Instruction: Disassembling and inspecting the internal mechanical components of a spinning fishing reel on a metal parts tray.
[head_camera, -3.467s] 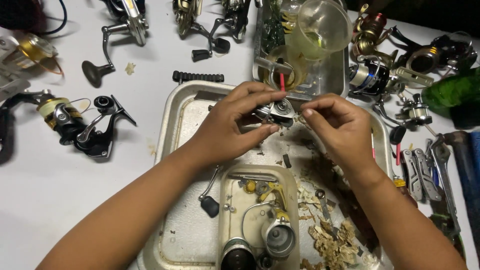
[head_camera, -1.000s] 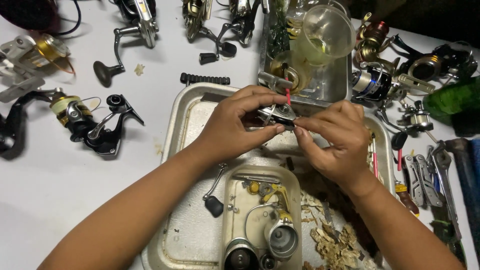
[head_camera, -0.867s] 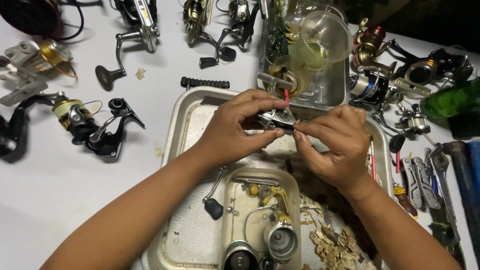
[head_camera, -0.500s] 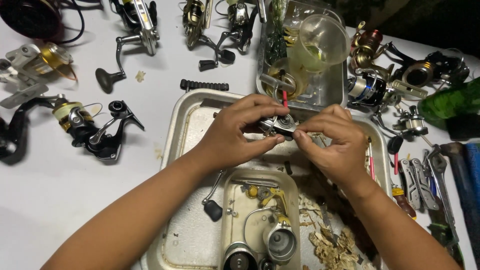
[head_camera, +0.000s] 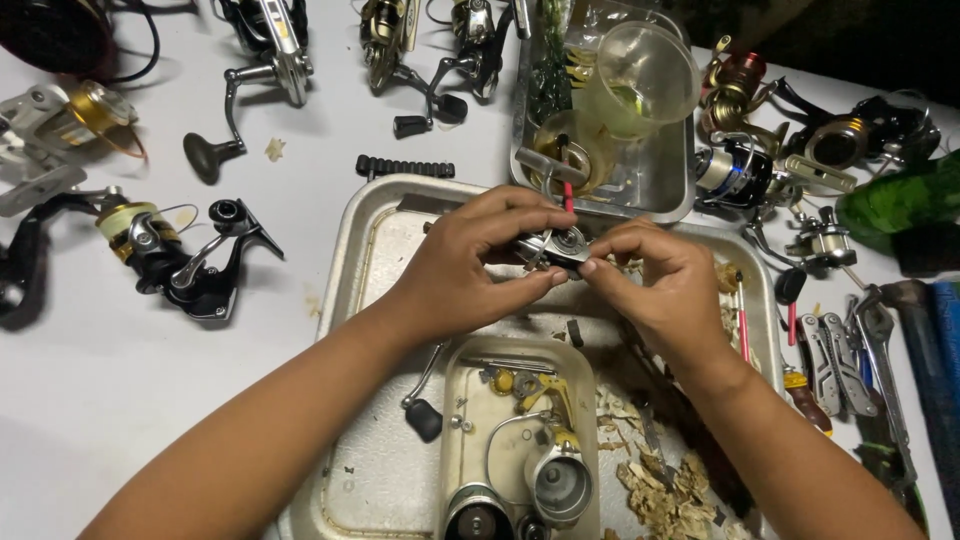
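Note:
Over a large metal tray (head_camera: 350, 260), my left hand (head_camera: 465, 265) grips a small silver fishing reel body (head_camera: 548, 246) between thumb and fingers. My right hand (head_camera: 665, 290) pinches the same reel body from the right side with thumb and fingertips. Both hands meet at the part, which they mostly hide. Below them a smaller metal tray (head_camera: 458, 400) holds loose reel parts, a spool (head_camera: 560, 485) and yellow pieces. A reel handle with a black knob (head_camera: 422, 412) lies in the large tray by my left wrist.
Several fishing reels lie on the white table (head_camera: 120, 380), including a black one (head_camera: 185, 265) at left and others along the top. A far tray (head_camera: 660, 180) holds a clear plastic cup (head_camera: 640, 80). Pliers and tools (head_camera: 850, 350) sit at right. Wood-like scraps (head_camera: 665, 490) litter the big tray.
My right hand has closed in on the reel body and now pinches it together with the left. The view has shifted slightly; the hands stay over the same spot.

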